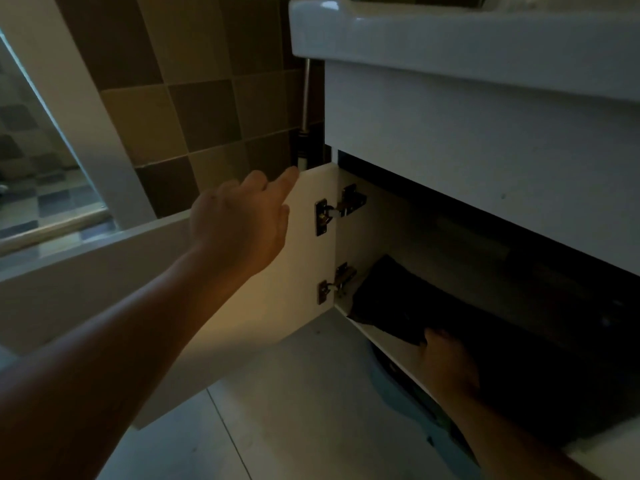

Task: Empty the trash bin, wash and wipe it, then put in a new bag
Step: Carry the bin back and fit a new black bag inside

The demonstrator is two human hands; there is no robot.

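Observation:
My left hand rests against the top outer edge of the white cabinet door, which stands open on two metal hinges under the sink. Its fingers are loosely curled and hold nothing. My right hand reaches into the dark cabinet and its fingers pinch the edge of a black plastic bag lying on the cabinet floor. Below the cabinet, a blue rounded bin shows partly on the floor, mostly hidden by my right arm.
A white sink basin overhangs the cabinet. A metal pipe runs down the brown tiled wall beside it. A white frame with glass stands at the left. The floor is pale tile.

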